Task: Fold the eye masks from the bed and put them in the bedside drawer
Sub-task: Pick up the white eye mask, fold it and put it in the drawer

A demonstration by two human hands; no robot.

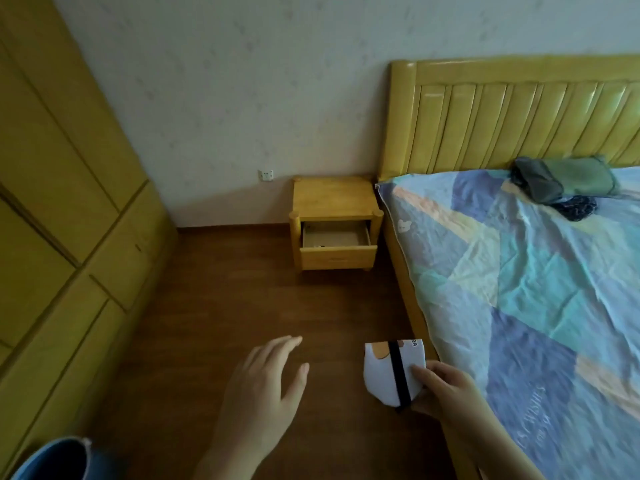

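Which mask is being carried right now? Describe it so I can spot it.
Start at the bed's wooden side rail near the bottom of the view. Just left of it, the right hand pinches a folded white eye mask. Its black elastic strap sets it apart from the dark masks by the headboard.

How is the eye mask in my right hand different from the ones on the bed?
The white eye mask is folded and pinched in the right hand over the floor; the dark eye masks lie piled on the bed by the headboard. The white one shows a black strap; theirs are unclear.
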